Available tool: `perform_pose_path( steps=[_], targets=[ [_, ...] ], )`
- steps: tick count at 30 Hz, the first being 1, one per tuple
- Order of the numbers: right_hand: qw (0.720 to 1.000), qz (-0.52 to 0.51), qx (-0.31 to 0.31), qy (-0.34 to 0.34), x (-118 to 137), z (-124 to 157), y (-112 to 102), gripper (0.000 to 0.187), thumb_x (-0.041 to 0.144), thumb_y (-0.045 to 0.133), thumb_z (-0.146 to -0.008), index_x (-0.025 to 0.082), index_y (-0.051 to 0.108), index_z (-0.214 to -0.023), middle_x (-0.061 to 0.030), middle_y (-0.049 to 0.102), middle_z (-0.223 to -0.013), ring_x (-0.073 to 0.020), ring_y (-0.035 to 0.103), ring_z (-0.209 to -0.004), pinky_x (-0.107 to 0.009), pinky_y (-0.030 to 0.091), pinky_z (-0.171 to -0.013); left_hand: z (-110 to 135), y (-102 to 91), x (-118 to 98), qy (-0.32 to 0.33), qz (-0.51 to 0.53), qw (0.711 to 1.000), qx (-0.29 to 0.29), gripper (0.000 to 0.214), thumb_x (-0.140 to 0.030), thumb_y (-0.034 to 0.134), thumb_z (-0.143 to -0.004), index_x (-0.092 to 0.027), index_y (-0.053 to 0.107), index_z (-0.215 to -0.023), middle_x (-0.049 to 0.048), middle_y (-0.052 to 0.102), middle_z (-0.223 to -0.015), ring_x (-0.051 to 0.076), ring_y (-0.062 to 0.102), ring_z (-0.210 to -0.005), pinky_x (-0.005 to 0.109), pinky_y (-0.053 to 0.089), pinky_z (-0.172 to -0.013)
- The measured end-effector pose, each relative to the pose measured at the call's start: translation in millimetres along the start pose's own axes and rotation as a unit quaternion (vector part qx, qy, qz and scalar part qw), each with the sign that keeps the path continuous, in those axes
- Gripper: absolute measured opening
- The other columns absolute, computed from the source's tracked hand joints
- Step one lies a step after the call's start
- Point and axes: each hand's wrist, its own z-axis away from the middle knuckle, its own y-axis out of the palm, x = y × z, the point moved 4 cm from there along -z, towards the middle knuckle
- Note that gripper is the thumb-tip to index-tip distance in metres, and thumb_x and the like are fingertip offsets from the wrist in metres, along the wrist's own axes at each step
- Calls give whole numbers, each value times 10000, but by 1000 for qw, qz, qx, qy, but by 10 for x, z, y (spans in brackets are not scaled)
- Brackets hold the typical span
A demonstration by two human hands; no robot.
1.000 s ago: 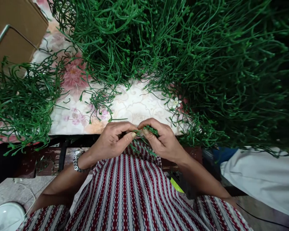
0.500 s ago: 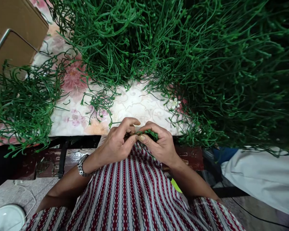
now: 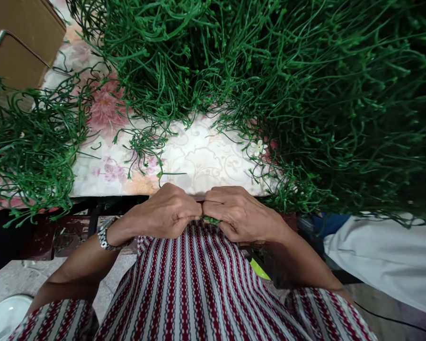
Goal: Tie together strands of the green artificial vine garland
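My left hand (image 3: 166, 212) and my right hand (image 3: 236, 213) meet knuckle to knuckle at the near edge of the table, over my red and white striped lap. Both are closed, fingers curled under. A small green plastic sprig (image 3: 211, 220) shows between them, below my right fingers; my right hand grips it and my left fingers pinch at its end. A metal watch (image 3: 102, 235) is on my left wrist. A huge heap of green plastic stems (image 3: 287, 90) covers the table beyond my hands.
A floral tablecloth (image 3: 195, 158) shows in the gap between the heaps. A smaller pile of green stems (image 3: 28, 147) lies at the left, a loose sprig (image 3: 145, 147) in the middle, a cardboard box (image 3: 17, 42) at top left. White cloth (image 3: 383, 255) right, white bowl (image 3: 3, 317) bottom left.
My hands have dropped from above the table edge toward my lap and rolled knuckles-up, so the green sprig is now mostly hidden beneath the fingers.
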Motion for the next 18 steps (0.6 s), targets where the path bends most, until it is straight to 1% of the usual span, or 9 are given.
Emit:
perform_pose_path(
  steps=[2,4,6,8,10,11,13,15,18],
  targets=[
    [1000,-5,21,-19,-5,2,-8,168,61,389,-670,181,489,-731,-26,521,-749,-142,446,-682,-271,402,-643,12,19,-13,18,4,999,48,196,-35,387,-664,-169,410,-524,-29,428,-489,99,354,-476,275,254,-508],
    [1000,-22,4,-22,-39,33,-62,154,63,388,-698,180,487,-715,-22,519,-718,-139,451,-677,-271,407,-649,28,6,-24,27,30,997,68,209,-25,381,-673,-166,437,-530,-27,451,-489,97,378,-473,269,276,-513],
    [997,-59,-55,-5,-100,90,-157,122,85,409,-750,171,491,-725,-29,516,-707,-138,465,-693,-270,411,-650,40,-57,-10,6,78,996,29,219,-37,389,-737,-160,519,-610,-20,521,-535,90,437,-495,246,314,-527],
    [986,-111,-123,24,-163,151,-238,77,127,437,-804,159,497,-768,-55,536,-769,-144,495,-757,-269,419,-671,53,-130,34,-49,128,990,-37,183,-89,417,-805,-153,588,-802,-2,606,-660,84,506,-557,216,356,-550],
    [970,-154,-175,65,-206,182,-265,70,157,439,-841,152,499,-805,-69,550,-811,-140,515,-773,-263,424,-670,65,-166,71,-99,169,977,-83,189,-126,442,-826,-156,568,-964,18,631,-800,86,550,-653,195,390,-589],
    [962,-172,-198,82,-213,183,-262,80,161,431,-852,153,501,-813,-61,553,-795,-131,520,-747,-254,423,-655,66,-167,81,-116,185,971,-95,204,-121,445,-823,-160,549,-995,19,623,-836,87,555,-692,190,399,-605],
    [944,-195,-239,118,-208,156,-234,86,166,430,-864,156,512,-840,-33,555,-747,-109,522,-683,-231,415,-622,64,-152,90,-134,210,961,-121,195,-91,441,-810,-163,526,-970,11,595,-837,87,550,-725,184,406,-622],
    [933,-211,-252,149,-189,99,-175,87,186,448,-868,157,529,-883,-21,573,-757,-93,533,-675,-209,412,-614,61,-122,94,-134,227,953,-152,154,-82,442,-809,-165,509,-921,-3,571,-783,78,538,-687,177,404,-601],
    [929,-247,-213,174,-155,2,-50,133,239,471,-870,153,540,-945,-15,598,-812,-82,550,-722,-189,416,-642,71,-83,102,-127,218,944,-213,84,-116,463,-823,-165,493,-883,-10,549,-733,75,526,-641,176,407,-572]
  ],
)
